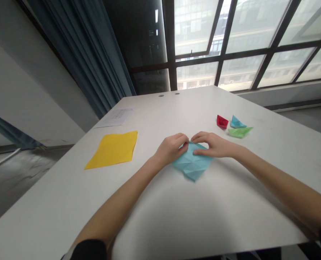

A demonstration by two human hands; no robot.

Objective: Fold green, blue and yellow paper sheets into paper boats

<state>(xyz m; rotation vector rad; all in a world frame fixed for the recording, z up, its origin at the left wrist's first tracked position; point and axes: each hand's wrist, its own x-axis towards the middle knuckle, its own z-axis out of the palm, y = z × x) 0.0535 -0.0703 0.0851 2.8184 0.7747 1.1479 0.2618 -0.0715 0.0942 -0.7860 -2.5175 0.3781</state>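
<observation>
A light blue sheet of origami paper [192,164], marked with crease lines, lies on the white table in front of me with one corner toward me. My left hand [174,146] pinches its far corner from the left, thumb and fingers closed on the edge. From the right, my right hand [207,143] grips the same far edge, its fingertips close to the left ones and its thumb resting on the paper's upper face. Just what the fingertips do at the corner is partly hidden.
Yellow paper [113,150] lies to the left, with a printed sheet [115,117] behind it. Folded paper pieces in red [222,122], blue [237,122] and green [239,132] sit at the right. Beyond the white table [163,209] are a curtain [92,47] and windows.
</observation>
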